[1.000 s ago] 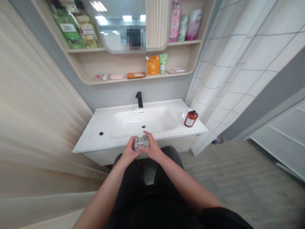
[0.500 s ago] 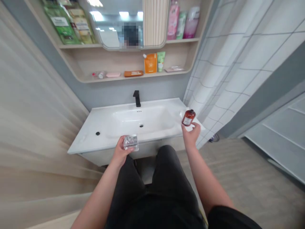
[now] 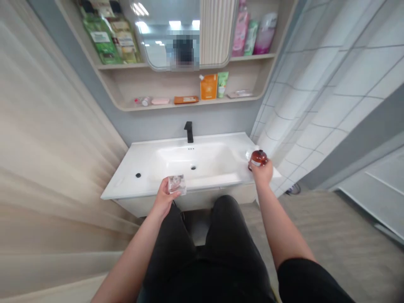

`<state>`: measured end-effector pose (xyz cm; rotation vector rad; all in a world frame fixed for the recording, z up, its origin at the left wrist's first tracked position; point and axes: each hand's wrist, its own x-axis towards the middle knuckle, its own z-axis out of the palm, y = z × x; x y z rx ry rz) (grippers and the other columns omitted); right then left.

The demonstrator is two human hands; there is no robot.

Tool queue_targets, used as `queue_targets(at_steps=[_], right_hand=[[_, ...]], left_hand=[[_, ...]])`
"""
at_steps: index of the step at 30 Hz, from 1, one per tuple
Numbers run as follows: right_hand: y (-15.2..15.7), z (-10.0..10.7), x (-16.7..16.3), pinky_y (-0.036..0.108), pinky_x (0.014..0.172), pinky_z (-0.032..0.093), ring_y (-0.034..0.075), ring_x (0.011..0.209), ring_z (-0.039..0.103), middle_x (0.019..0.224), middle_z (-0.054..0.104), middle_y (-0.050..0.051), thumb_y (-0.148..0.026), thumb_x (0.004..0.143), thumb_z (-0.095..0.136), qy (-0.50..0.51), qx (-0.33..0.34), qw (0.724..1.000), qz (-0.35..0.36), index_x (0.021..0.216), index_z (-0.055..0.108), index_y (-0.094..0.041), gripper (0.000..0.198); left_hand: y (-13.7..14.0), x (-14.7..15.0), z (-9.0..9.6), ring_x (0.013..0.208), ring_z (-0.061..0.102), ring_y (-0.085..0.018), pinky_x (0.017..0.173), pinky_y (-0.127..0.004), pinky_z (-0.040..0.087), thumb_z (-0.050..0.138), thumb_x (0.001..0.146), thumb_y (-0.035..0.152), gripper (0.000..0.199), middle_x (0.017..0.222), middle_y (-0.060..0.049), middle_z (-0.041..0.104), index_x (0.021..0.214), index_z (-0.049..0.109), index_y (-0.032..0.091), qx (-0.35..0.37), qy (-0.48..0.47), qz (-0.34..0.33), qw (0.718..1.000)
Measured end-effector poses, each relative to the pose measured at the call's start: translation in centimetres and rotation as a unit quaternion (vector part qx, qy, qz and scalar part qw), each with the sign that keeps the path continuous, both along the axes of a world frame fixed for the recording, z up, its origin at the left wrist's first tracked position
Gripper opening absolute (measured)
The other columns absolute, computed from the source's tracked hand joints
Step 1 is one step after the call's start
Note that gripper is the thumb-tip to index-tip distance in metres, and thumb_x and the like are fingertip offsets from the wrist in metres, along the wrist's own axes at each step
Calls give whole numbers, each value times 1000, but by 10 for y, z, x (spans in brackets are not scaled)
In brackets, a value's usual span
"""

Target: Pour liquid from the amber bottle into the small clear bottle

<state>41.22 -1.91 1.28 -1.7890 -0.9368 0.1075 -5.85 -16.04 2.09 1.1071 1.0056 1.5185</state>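
Observation:
My left hand (image 3: 164, 197) grips a small clear square box (image 3: 177, 185) in front of the washbasin's front edge. What is inside the box is too blurred to name. At the right end of the white washbasin (image 3: 208, 162), my right hand (image 3: 264, 171) is closed around a brown bottle (image 3: 259, 157) with a pale label and a dark neck. The fingers cover much of the bottle's lower part. Just left of the bottle lies a small clear item (image 3: 248, 155), partly hidden, whose kind I cannot make out.
A black faucet (image 3: 189, 131) stands behind the basin. Above hangs a mirror cabinet (image 3: 172, 33) with bottles; its low shelf holds an orange pouch (image 3: 208, 87), a green tube (image 3: 222, 84) and other small items. Curtains hang left (image 3: 63, 126) and right (image 3: 284, 105).
My right hand has wrapped further round the brown bottle, which stood out above my fingertips and now sits lower in the grip. The whole view has shifted slightly; my left hand keeps the box.

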Motion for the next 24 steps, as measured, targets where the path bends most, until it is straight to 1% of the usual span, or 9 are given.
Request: queue_targets(at_steps=[3,5,7,10,12,14,16,20,24], right_hand=[[-19,-8,-31,52,102,59,35,111,71,127,72,21,-55,71,86,1,69,995,70,127,65,-14,72],[-30,-12,-63,50,99,60,33,111,70,128,70,18,-55,72,86,4,90,982,164,132,65,-15,75],[-34,-13,-98,49,99,61,33,114,69,129,68,16,-53,71,88,10,82,961,265,135,65,-17,77],[-24,-8,-148,50,103,60,34,120,66,133,66,15,-48,70,91,43,58,918,390,138,64,-21,78],[-7,-3,-177,52,110,57,35,123,66,134,67,13,-44,70,91,71,59,893,440,138,64,-21,76],[15,1,-203,55,116,53,36,125,67,133,69,12,-40,67,93,79,55,876,472,134,66,-20,75],[37,2,-224,54,117,53,35,123,68,130,72,11,-35,63,94,81,34,866,493,131,66,-19,75],[70,-5,-251,48,109,57,28,111,72,122,77,7,-31,62,94,102,-29,847,521,128,65,-20,73],[85,-22,-259,44,104,58,27,107,73,116,78,6,-27,62,94,75,-67,856,506,121,67,-20,66]], left_hand=[[15,0,0,129,75,-32,114,-55,59,106,66,43,78,137,-8,74,129,61,31,-2,3,3,1000],[29,-3,0,129,75,-33,113,-56,59,106,65,41,79,138,-9,74,128,60,31,-2,2,3,1000],[45,-7,0,129,74,-34,112,-56,59,106,64,40,79,139,-10,73,129,61,29,1,-4,4,1000],[73,-16,1,127,73,-33,113,-57,57,106,62,41,79,137,-11,74,127,63,26,12,10,29,999],[92,-22,1,124,73,-33,114,-57,56,106,60,41,80,135,-12,74,127,65,24,17,28,44,999],[111,-27,-1,122,74,-33,114,-56,55,105,60,40,80,132,-13,75,127,66,22,20,38,51,998],[129,-30,-4,116,75,-31,112,-54,55,105,59,39,78,125,-12,76,125,67,22,19,47,68,996],[164,-31,-11,104,75,-29,106,-53,56,104,56,35,73,113,-8,77,118,66,23,23,70,113,991],[194,-27,-18,107,74,-31,106,-53,55,103,55,31,72,116,-11,77,117,66,23,43,84,137,986]])
